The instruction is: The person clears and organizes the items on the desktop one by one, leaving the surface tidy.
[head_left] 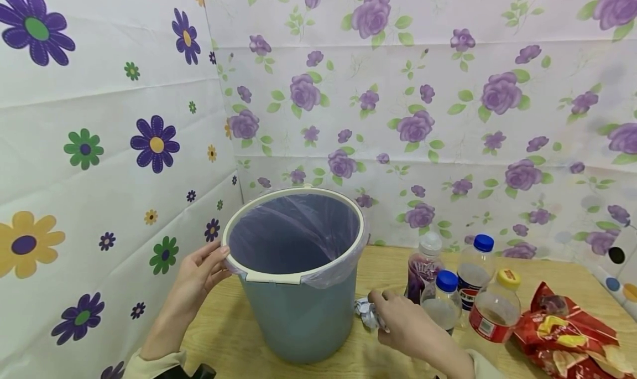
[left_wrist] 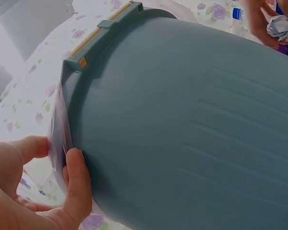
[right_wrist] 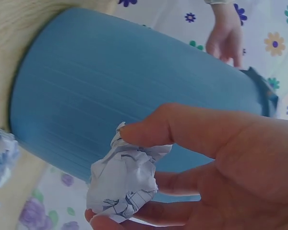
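Note:
A blue-grey trash bin point(head_left: 303, 323) with a cream rim and a thin lilac bag lining stands upright on the wooden table. My left hand point(head_left: 194, 282) grips the bin's left rim, the thumb on one side of the bag point(left_wrist: 59, 129) and the fingers on the other. Low on the bin's right side, my right hand point(head_left: 405, 323) holds a crumpled paper ball point(right_wrist: 122, 179) between thumb and fingers. More crumpled paper point(right_wrist: 2, 155) lies by the bin's base in the right wrist view. The bottom inside the bin is in shadow.
Right of my right hand stand a bottle with purple liquid point(head_left: 423, 271), two blue-capped bottles point(head_left: 440, 307) and a yellow-capped bottle point(head_left: 495, 312). A red snack bag point(head_left: 567, 335) lies at the far right. Flowered sheets point(head_left: 348, 119) hang behind and to the left.

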A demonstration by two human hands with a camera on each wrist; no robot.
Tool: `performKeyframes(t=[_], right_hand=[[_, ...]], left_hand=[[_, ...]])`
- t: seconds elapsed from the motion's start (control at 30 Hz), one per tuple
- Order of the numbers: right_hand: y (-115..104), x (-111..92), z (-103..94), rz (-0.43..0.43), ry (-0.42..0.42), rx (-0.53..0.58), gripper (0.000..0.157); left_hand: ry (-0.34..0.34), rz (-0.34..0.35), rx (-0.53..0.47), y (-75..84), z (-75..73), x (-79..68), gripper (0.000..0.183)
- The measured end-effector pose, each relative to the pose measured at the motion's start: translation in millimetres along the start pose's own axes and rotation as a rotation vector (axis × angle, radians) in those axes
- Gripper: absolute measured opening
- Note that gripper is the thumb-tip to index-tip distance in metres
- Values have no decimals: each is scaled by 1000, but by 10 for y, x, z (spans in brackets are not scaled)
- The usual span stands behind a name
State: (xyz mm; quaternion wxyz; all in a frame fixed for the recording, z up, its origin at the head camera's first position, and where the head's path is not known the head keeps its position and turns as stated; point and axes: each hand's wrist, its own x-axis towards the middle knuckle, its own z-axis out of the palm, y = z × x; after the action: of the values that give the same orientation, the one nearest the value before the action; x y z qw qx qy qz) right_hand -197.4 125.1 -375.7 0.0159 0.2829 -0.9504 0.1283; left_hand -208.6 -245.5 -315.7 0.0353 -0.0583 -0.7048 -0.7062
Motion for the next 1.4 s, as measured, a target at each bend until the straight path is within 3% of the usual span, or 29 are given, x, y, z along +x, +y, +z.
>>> performKeyframes(t=[0.33,0.63,1.4], right_hand=[[-63,-69,-258,-63,6,71,33],[-142,-124,-446,-94,123,-20,33],[-351,-94,-969,-99,291,-167,39]], left_hand=[[-8,-22,26,42,3,-3,65],[-8,-44,46,58,-2,30,68],[-26,-37,69,50,-26,39,65]])
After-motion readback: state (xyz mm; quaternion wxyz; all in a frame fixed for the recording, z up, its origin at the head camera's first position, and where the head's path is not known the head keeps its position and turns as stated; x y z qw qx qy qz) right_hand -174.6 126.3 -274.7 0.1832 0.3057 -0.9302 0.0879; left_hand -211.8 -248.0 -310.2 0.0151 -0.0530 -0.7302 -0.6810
